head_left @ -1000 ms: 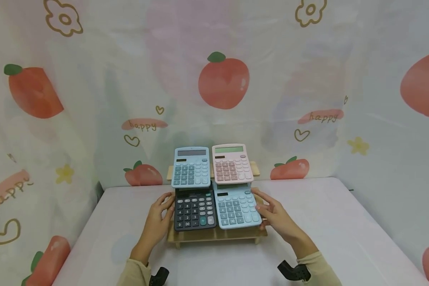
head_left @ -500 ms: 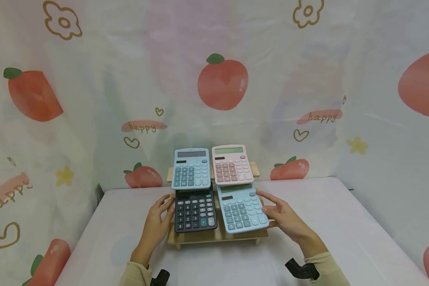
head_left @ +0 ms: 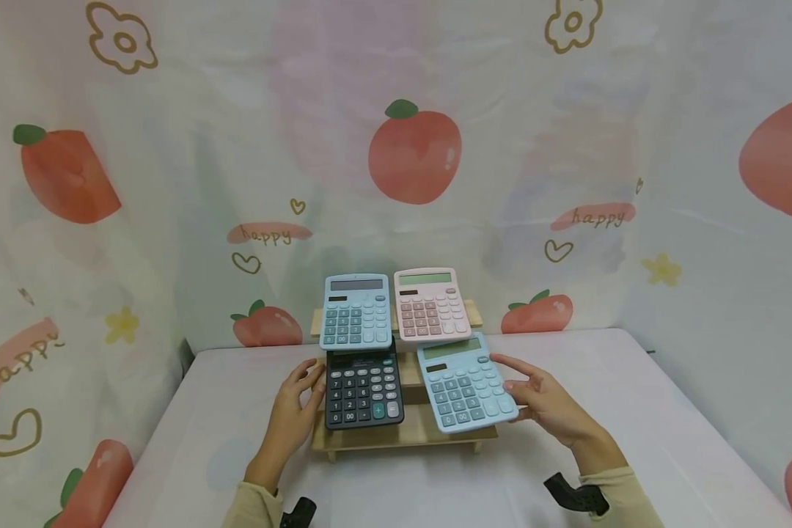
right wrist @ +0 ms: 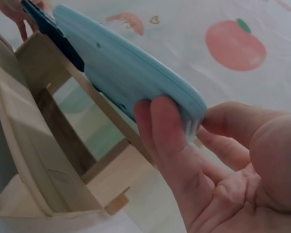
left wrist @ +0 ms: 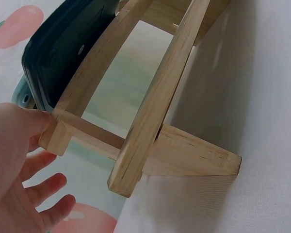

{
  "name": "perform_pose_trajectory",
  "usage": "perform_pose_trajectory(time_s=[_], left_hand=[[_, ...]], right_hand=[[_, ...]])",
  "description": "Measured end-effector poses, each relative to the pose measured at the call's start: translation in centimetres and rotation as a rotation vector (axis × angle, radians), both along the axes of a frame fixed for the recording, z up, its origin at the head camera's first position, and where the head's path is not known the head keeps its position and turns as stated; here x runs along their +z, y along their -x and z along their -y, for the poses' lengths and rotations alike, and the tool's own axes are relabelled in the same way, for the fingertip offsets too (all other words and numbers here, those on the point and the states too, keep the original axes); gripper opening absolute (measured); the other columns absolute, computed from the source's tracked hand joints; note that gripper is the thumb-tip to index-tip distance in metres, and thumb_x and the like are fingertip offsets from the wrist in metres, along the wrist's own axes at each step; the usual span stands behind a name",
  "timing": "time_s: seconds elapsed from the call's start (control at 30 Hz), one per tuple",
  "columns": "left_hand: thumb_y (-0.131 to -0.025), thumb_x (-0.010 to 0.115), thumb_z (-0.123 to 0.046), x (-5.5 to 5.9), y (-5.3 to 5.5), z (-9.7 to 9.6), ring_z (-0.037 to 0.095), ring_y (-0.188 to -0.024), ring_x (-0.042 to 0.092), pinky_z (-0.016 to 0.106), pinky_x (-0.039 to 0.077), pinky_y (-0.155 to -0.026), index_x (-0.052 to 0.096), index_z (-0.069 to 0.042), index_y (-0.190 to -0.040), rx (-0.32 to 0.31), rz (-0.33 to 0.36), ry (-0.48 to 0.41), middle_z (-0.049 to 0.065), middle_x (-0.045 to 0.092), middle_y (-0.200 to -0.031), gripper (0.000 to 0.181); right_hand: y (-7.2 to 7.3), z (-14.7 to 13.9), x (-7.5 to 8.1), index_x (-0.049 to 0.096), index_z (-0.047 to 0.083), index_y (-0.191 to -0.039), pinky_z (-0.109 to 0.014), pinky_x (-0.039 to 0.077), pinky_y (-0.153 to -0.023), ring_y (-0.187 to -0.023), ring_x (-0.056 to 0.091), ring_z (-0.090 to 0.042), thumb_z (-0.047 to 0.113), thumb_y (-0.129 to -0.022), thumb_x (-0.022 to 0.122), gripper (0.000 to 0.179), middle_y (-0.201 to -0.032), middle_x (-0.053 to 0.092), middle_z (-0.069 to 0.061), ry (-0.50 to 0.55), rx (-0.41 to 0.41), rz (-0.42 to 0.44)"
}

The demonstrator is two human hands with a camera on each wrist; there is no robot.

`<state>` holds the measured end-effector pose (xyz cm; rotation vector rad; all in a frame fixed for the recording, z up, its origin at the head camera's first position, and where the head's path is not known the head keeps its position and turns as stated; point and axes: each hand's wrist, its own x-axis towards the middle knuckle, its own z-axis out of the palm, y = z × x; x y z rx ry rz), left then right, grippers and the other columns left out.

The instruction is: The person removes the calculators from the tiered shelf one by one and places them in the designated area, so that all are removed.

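Note:
My right hand (head_left: 557,407) holds a light blue calculator (head_left: 467,385) by its right edge, thumb on one face and fingers against the back (right wrist: 121,73). The calculator tilts clockwise in front of a tiered wooden stand (head_left: 389,439). On the stand's left side, a black calculator (head_left: 364,394) leans on the lower tier. My left hand (head_left: 290,411) is beside it, thumb and forefinger pinching the end of the stand's wooden rail (left wrist: 56,136). The other fingers (left wrist: 48,187) of that hand are spread loosely below.
A second light blue calculator (head_left: 355,314) and a pink calculator (head_left: 432,304) stand side by side on the upper tier. The stand rests on a white-covered table (head_left: 409,491). Behind rises a patterned cloth backdrop (head_left: 343,95) with printed fruit.
My right hand has drawn the lower light blue calculator rightward from beside the black one, turning it clockwise and uncovering part of the stand. My left hand stays at the stand's left side.

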<state>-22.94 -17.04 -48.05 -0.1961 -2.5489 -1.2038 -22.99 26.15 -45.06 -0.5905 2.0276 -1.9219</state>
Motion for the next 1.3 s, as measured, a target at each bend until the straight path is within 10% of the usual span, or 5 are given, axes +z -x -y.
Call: perform_pose_trajectory(time_s=[0.67, 1.3], left_hand=[[-0.1, 0.061, -0.009, 0.1, 0.0, -0.3, 0.041, -0.141, 0.046, 0.063, 0.035, -0.115, 0.06, 0.004, -0.137, -0.015, -0.039, -0.027, 0.015, 0.054, -0.15, 0.039], [-0.101, 0.06, -0.01, -0.1, 0.1, -0.1, 0.04, -0.136, 0.05, 0.061, 0.04, -0.113, 0.059, 0.003, -0.138, -0.02, -0.027, -0.048, 0.016, 0.052, -0.152, 0.04]], right_hand=[[-0.5, -5.7, 0.4, 0.048, 0.025, -0.147, -0.029, 0.062, -0.079, -0.096, 0.076, -0.012, 0.004, -0.107, 0.042, 0.045, -0.118, 0.075, 0.008, 0.062, -0.029, -0.026], [-0.5, -7.5, 0.3, 0.019, 0.003, -0.161, -0.021, 0.06, -0.083, -0.1, 0.073, -0.006, 0.012, -0.108, 0.045, 0.059, -0.124, 0.068, 0.015, 0.159, -0.266, -0.027]])
